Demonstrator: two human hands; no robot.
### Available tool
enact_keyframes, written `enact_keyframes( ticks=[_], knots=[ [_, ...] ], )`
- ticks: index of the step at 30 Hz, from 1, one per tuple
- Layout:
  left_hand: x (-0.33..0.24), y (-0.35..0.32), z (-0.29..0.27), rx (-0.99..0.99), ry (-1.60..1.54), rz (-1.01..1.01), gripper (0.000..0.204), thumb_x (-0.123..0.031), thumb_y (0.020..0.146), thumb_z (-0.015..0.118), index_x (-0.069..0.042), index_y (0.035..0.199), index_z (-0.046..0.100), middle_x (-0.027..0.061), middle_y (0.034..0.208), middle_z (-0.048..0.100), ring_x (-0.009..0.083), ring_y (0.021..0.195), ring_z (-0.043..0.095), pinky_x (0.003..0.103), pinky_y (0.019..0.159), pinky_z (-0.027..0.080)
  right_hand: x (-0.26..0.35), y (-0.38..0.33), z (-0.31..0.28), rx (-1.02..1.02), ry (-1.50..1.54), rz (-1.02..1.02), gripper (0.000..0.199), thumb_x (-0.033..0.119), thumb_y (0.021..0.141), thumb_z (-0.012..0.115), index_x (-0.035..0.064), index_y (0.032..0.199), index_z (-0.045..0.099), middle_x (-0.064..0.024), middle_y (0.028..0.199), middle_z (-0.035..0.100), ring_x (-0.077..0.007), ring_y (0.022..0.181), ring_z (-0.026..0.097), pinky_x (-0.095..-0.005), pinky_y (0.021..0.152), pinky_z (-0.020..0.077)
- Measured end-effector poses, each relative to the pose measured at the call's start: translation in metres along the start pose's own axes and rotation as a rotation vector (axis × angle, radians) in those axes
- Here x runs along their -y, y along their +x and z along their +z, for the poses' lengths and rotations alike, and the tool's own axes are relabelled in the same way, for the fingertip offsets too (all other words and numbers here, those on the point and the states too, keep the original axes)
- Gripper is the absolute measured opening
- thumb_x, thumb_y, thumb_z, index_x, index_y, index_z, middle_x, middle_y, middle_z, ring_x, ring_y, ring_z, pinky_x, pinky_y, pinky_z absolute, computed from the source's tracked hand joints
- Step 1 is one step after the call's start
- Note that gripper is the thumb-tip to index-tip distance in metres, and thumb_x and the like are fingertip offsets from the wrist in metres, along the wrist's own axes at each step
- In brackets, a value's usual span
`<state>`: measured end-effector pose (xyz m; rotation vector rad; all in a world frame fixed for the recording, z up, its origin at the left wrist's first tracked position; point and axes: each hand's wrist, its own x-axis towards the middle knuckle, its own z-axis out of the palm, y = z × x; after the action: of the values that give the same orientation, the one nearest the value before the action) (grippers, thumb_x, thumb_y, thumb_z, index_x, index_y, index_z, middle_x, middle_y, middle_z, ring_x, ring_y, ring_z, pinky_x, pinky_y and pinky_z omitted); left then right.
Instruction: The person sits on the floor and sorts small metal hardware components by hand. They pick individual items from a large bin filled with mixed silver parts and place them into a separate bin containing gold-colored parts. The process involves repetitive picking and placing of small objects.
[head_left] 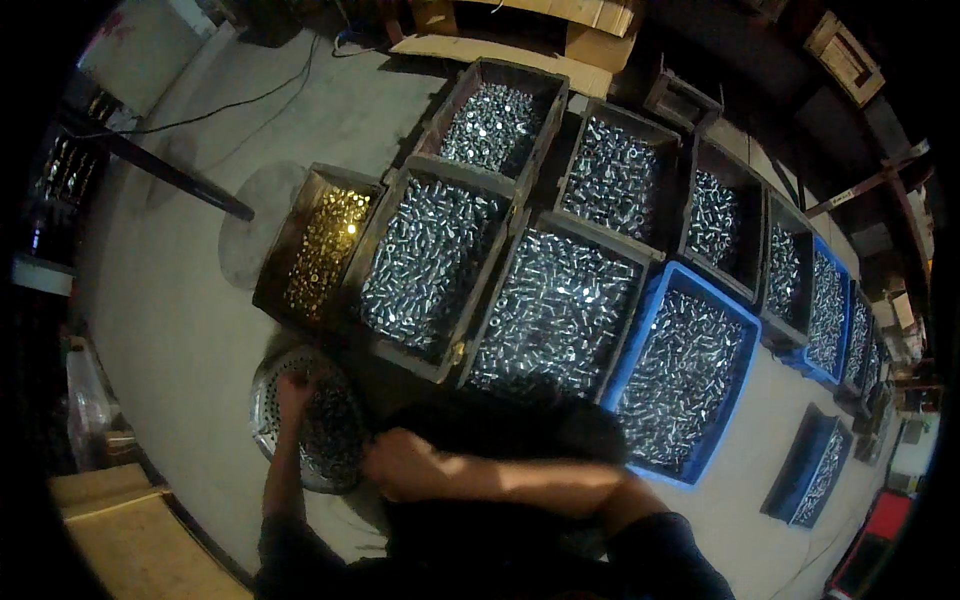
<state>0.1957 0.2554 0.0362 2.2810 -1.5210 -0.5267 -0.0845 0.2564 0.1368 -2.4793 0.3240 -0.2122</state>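
Observation:
A round metal colander (264, 395) with a perforated wall sits low at the left, with many small dark metal parts (335, 425) in it. My left hand (293, 388) reaches over its left side, fingers curled closed; whatever they grip is too small and dim to name. At the colander's right edge is my right hand (402, 466), also closed, its forearm crossing in front of my body. The fingertips of that hand are hidden, and I cannot tell what it holds.
Beyond the colander stand a bin of gold-coloured fittings (330, 235), grey bins of silver metal fittings (430, 260) and a blue crate (748, 350). More bins line the right. A dark pole (180, 175) on a round base stands at left, and cardboard (130, 530) lies lower left.

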Motion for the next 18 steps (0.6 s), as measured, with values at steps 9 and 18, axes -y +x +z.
enact_keyframes(
  ticks=[9,18],
  knots=[
    [0.142,-0.034,0.01,0.091,0.615,-0.158,0.043,-0.036,0.067,0.064,-0.006,0.097,0.056,0.0157,0.087,0.06,0.0335,0.084,0.058,0.042,0.069,0.047,-0.002,-0.003,-0.005,-0.033,-0.059,-0.049,0.009,0.02,0.057,0.062,0.0103,0.058,0.062,-0.0073,0.058,0.059,-0.0206,0.054,0.059,-0.0324,0.041,0.0421],
    [-0.15,0.138,0.054,0.006,0.005,0.667,0.042,-0.026,0.071,0.063,-0.007,0.107,0.055,0.0179,0.098,0.058,0.0338,0.088,0.056,0.04,0.074,0.046,0.005,0.002,-0.021,0.061,0.03,-0.028,0.011,0.02,0.057,0.063,0.0113,0.064,0.061,-0.0068,0.059,0.057,-0.0219,0.058,0.059,-0.0349,0.046,0.0438]
  ],
)
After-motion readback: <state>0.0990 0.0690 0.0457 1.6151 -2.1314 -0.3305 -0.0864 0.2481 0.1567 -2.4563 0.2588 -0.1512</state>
